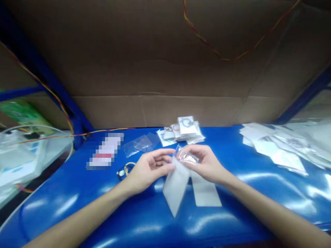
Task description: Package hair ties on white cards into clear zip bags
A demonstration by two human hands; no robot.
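Between my hands a white card hangs tilted, its upper end at a clear plastic bag. My left hand pinches the card's upper left edge between thumb and fingers. My right hand is closed on the crinkled clear bag, at the card's upper right. Below my right hand a second white card lies flat on the blue surface. Dark and yellowish cord loops lie just left of my left hand.
Behind my hands are bagged cards with rings or loops and flat clear bags. A blurred-out phone-like object lies left. More white packets spread at right. Cardboard stands behind; blue posts flank it.
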